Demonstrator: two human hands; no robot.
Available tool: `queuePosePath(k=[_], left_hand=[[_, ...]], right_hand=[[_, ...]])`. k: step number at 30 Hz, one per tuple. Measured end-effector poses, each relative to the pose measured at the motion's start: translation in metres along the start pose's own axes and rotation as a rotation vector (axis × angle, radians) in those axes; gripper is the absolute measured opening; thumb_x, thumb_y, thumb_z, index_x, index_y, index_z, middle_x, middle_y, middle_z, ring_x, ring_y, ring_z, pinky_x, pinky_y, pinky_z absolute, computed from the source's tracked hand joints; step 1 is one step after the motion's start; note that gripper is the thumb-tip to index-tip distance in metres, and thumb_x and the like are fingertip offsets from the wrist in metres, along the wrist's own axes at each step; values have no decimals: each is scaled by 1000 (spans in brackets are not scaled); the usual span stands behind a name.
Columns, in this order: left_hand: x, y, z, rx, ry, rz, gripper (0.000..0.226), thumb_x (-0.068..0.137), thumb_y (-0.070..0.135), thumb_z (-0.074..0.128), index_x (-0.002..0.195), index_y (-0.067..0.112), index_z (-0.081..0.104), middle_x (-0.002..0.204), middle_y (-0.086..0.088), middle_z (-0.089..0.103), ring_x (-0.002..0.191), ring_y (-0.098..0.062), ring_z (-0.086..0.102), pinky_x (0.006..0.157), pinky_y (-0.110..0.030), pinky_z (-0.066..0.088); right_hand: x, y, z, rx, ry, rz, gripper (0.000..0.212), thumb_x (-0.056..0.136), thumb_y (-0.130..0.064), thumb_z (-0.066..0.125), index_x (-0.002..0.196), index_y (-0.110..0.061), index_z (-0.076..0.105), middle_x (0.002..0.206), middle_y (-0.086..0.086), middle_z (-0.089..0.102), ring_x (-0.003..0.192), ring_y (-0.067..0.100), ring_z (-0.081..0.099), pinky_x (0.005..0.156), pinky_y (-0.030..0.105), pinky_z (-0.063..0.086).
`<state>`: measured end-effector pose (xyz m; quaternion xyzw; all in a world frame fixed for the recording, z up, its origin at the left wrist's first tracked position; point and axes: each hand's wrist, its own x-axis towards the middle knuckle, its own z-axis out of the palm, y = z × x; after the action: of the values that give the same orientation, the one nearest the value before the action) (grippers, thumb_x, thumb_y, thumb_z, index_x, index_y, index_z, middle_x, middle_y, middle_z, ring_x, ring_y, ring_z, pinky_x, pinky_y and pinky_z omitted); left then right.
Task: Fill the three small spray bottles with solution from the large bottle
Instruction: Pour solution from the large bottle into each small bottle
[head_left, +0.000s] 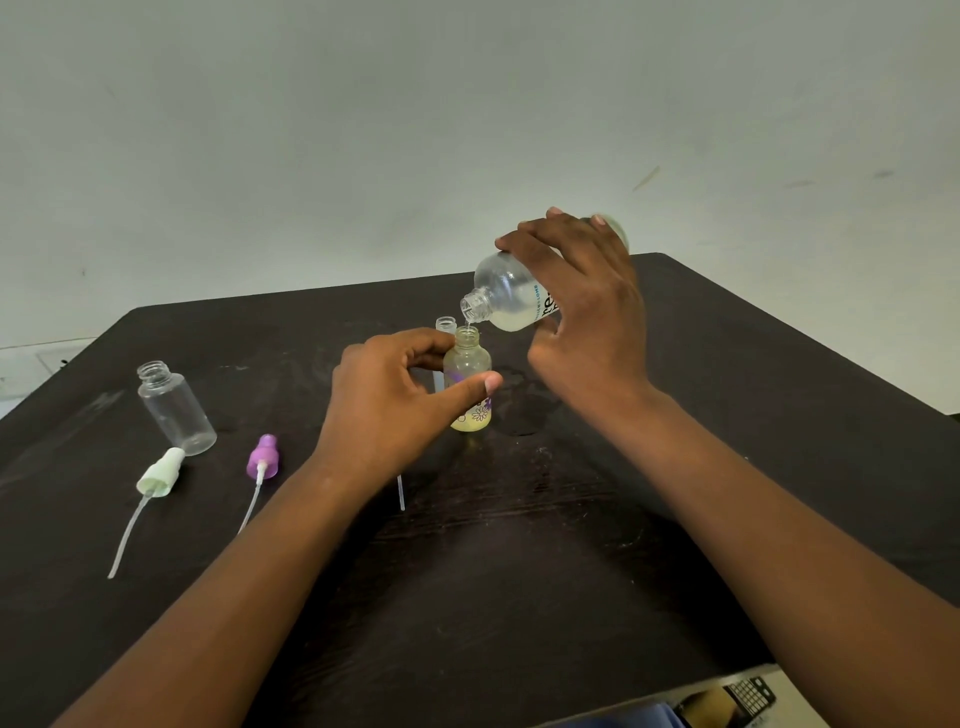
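Above small bottle (467, 376) in left hand (387, 402), large bottle (511, 299) tilted in right hand (582, 306)

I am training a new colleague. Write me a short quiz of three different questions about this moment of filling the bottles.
1. True or false: the right hand holds the large bottle tilted, mouth down, over the flowered small bottle.
2. Which hand steadies the flowered small bottle? A) left hand B) neither
3. Fill in: the clear bottle at the left of the table stands without its ____.

Key: 1 true; 2 A; 3 sprayer.
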<state>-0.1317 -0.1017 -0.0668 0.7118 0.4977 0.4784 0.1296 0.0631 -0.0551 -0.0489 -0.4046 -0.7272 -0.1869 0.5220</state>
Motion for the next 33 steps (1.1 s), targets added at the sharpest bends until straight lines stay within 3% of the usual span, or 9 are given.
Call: queuePosePath(k=[3,13,18,24,27,30,33], left_hand=[[0,0,0,1,7,-2,41,78,48,87,108,22,81,89,23,71,60,18,58,66,-15,44],[0,0,0,-1,6,2,52,76,49,87,116,17,79,93,16,73,60,17,60,67,-18,48],[1,-3,0,21,8,22,57,76,51,86,120,16,78,104,6,79,62,16,60,69,-16,49],[0,-1,-1,8,52,28,53,75,51,87,115,17,79,96,12,76,61,16,60,66,-12,45],[0,2,-2,-6,68,37,43,75,51,87,108,25,79,88,24,70,60,14,61,60,-6,44],[-1,2,-5,-56,101,53,29,74,52,88,97,44,71,85,23,72,55,3,60,55,-11,47],[1,-2,-8,-98,119,74,36,78,55,86,104,31,79,86,13,77,49,-7,55,50,-18,45]], right_hand=[[0,0,-1,-1,0,3,71,63,4,49,128,-14,70,128,4,68,138,29,55,120,50,35],[0,1,0,4,-9,4,71,63,4,50,128,-15,70,129,4,67,138,29,55,119,51,36],[-1,3,3,17,-1,3,71,63,3,50,128,-15,70,128,3,68,136,28,56,118,51,37],[-2,4,5,21,-18,60,72,63,1,54,130,-18,69,131,-1,68,132,25,58,120,48,35],[-2,3,6,46,-24,121,75,60,2,64,130,-22,68,130,-4,68,125,22,61,112,46,43],[-2,1,6,77,-46,187,76,59,-3,80,131,-23,67,126,-7,69,117,19,63,100,44,50],[-1,0,5,84,-69,237,76,60,-20,90,131,-25,65,121,-8,70,109,19,64,91,47,54]])
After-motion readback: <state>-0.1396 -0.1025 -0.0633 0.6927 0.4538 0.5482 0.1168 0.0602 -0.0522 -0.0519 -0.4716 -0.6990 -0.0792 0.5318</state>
